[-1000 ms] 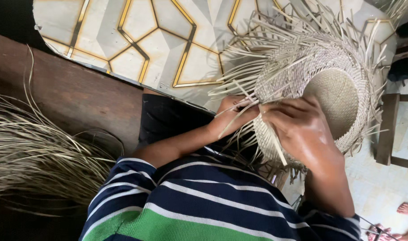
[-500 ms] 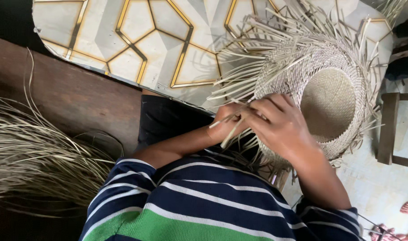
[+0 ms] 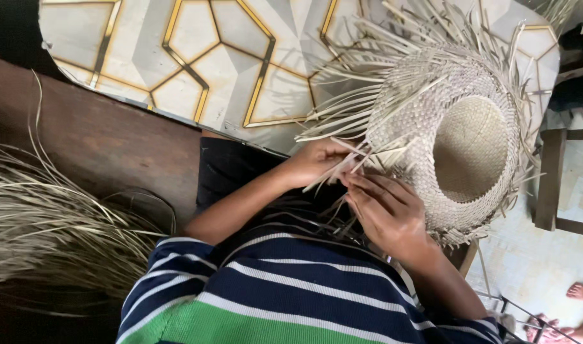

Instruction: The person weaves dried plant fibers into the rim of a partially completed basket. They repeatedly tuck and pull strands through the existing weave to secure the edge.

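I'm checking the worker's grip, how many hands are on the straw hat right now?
2: the left hand pinches loose strands at the straw hat brim's near edge; the right hand works the brim beside it.

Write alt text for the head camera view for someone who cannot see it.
Seen from above, a person's left hand and right hand pinch loose straw strips at the brim of a half-woven straw hat. The person wears a navy, white and green striped shirt. A bundle of loose straw lies at the left beside a dark wooden bench, above a geometric patterned floor.
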